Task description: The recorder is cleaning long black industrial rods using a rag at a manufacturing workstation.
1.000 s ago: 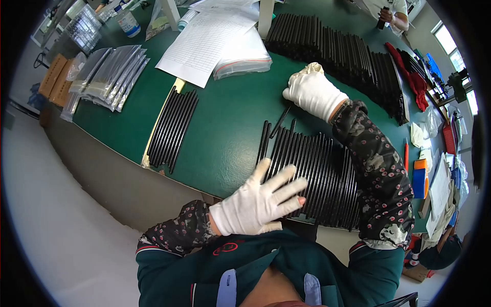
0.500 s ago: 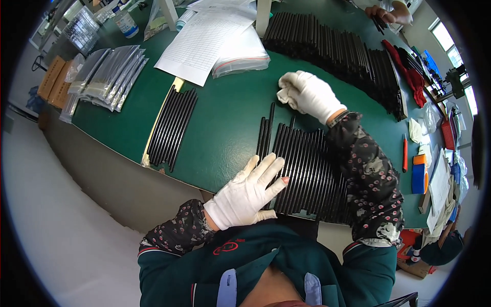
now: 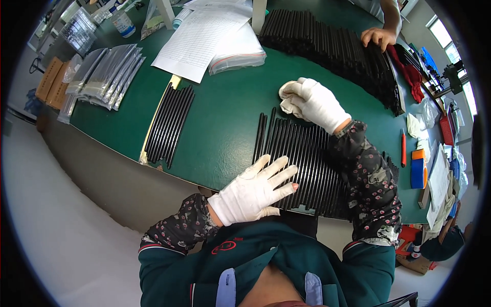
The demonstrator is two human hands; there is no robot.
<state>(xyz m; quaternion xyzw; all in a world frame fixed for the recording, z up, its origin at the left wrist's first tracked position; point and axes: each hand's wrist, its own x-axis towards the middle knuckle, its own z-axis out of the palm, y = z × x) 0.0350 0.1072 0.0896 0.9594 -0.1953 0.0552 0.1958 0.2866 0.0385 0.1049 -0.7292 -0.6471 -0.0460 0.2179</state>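
Note:
A row of thin black rods (image 3: 309, 169) lies side by side before me on the green table. My left hand (image 3: 255, 189), in a white glove with a bare fingertip showing, rests on the left part of the row, fingers spread. My right hand (image 3: 322, 105), also gloved, is closed around a folded off-white cloth (image 3: 289, 98) by the far ends of the rods. Its forearm hides the right part of the row. A smaller group of black rods (image 3: 171, 125) lies to the left along a pale strip (image 3: 152, 125).
Far right, a co-worker's hand (image 3: 379, 37) touches a long pile of black rods (image 3: 317, 43). Printed sheets (image 3: 197, 43), plastic packs (image 3: 105, 77) and a bottle (image 3: 123, 23) occupy the far left. A red pen-like tool (image 3: 403, 148) and a blue-orange tape roll (image 3: 419, 171) lie right.
My right hand with the cloth has moved slightly down and right. My left hand has slid right, and the rods beneath sit closer together. The co-worker's hand has come down onto the far pile.

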